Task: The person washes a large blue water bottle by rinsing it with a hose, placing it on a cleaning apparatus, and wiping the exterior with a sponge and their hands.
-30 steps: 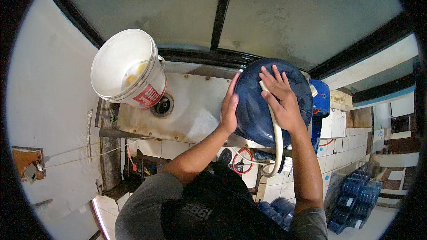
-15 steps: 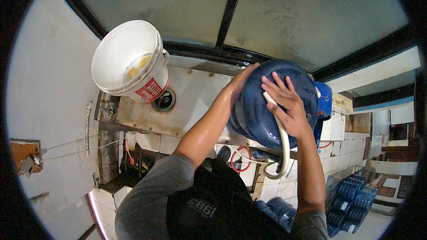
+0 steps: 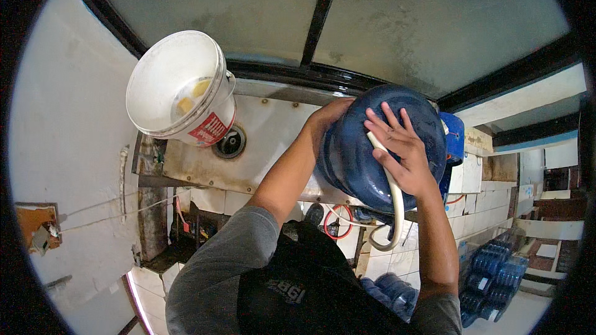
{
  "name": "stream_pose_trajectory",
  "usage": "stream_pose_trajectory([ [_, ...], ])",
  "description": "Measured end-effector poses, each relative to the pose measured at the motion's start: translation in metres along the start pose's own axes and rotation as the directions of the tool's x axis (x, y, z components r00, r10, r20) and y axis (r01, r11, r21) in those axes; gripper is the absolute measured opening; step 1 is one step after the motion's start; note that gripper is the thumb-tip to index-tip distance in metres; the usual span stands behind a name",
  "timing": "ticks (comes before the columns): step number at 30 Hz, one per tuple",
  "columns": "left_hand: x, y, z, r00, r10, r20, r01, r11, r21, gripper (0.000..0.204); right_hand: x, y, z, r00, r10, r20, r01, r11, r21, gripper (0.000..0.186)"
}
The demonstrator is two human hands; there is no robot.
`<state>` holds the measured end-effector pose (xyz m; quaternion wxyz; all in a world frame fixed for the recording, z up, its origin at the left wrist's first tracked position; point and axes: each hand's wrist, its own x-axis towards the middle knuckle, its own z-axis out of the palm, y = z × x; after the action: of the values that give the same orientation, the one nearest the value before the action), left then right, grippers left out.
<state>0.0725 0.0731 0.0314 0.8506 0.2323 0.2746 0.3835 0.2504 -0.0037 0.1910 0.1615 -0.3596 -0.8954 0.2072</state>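
Observation:
A large dark-blue water jug (image 3: 354, 161) lies on its side over the metal counter, its rounded base toward me. My left hand (image 3: 332, 115) clasps its far left side; the fingertips are hidden behind it. On the base rests my right hand (image 3: 403, 158), fingers spread against the plastic. A cream-white hose (image 3: 397, 205) is caught under that hand by the thumb, its open end against the jug, and it loops down past the counter's near edge. Whether water runs from it I cannot tell.
A white bucket (image 3: 146, 74) with yellow sponges (image 3: 185, 105) inside stands tilted in view at the left, beside a drain (image 3: 230, 142) in the metal counter (image 3: 273, 130). A blue container (image 3: 455, 139) is right of the jug. Several blue jugs (image 3: 490, 279) stand on the floor.
My left hand has slid slightly back toward the left along the jug. The jug has shifted a little; my right hand and the hose stay nearly in place.

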Motion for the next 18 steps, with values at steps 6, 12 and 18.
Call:
stream_pose_trajectory([
  [6, -0.025, -0.086, -0.045, 0.758, 0.646, -0.093, -0.580, 0.732, 0.358, 0.058, -0.006, -0.003, 0.004, 1.000, -0.024, 0.006, 0.024, 1.000, -0.001, 0.046],
  [12, 0.020, -0.208, -0.135, 0.786, 0.518, -0.339, -0.480, 0.856, 0.194, 0.056, -0.004, -0.006, 0.002, 1.000, -0.028, 0.010, 0.028, 0.999, -0.028, 0.048],
  [18, 0.044, -0.151, -0.144, 0.969, 0.163, -0.185, -0.181, 0.980, -0.085, 0.060, -0.007, -0.001, 0.000, 0.997, -0.065, 0.032, 0.067, 0.996, -0.054, 0.050],
])
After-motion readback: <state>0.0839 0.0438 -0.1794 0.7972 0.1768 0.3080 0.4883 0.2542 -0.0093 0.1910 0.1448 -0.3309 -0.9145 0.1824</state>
